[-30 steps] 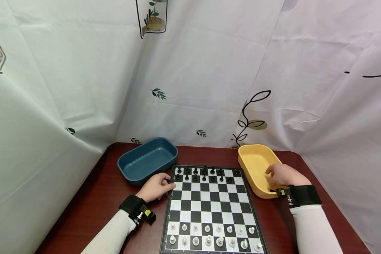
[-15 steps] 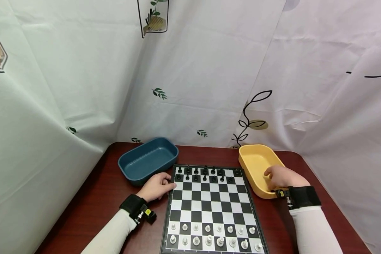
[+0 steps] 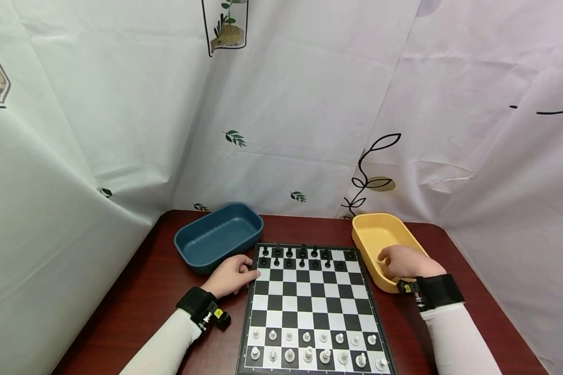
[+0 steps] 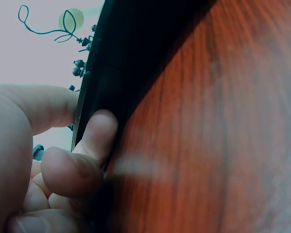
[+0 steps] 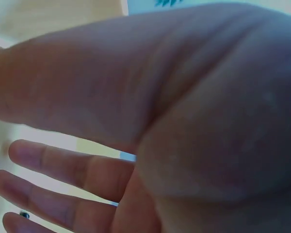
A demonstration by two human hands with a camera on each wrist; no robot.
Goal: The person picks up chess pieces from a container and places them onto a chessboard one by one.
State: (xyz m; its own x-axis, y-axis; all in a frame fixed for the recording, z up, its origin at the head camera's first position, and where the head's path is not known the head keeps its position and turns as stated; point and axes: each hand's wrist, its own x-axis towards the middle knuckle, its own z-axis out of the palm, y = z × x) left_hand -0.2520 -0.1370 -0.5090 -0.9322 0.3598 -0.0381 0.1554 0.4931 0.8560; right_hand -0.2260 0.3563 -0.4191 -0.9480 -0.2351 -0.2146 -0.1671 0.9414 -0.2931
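Observation:
A black-and-white chessboard [image 3: 296, 302] lies on the table, white chess pieces [image 3: 308, 355] along its near side and black chess pieces [image 3: 302, 254] along its far side. My left hand [image 3: 231, 275] is at the board's left edge. In the left wrist view the thumb [image 4: 56, 106] meets the top rim while a finger [image 4: 101, 131] presses from the side, pinching the edge. My right hand [image 3: 407, 262] reaches down inside the yellow tray [image 3: 376, 226]. From the right wrist, three fingers [image 5: 63, 167] look loosely extended; the thumb hides the index finger, so I cannot tell whether anything is pinched.
A dark blue tray [image 3: 218, 237] stands behind my left hand, close to the board's far left corner. The dark red wooden table [image 3: 136, 307] ends at a white patterned cloth [image 3: 281, 130] behind it. A small dark object [image 5: 24, 213] shows beyond the right fingers.
My right hand has shifted a little to the left within the yellow tray. The left hand and the chessboard stay where they were.

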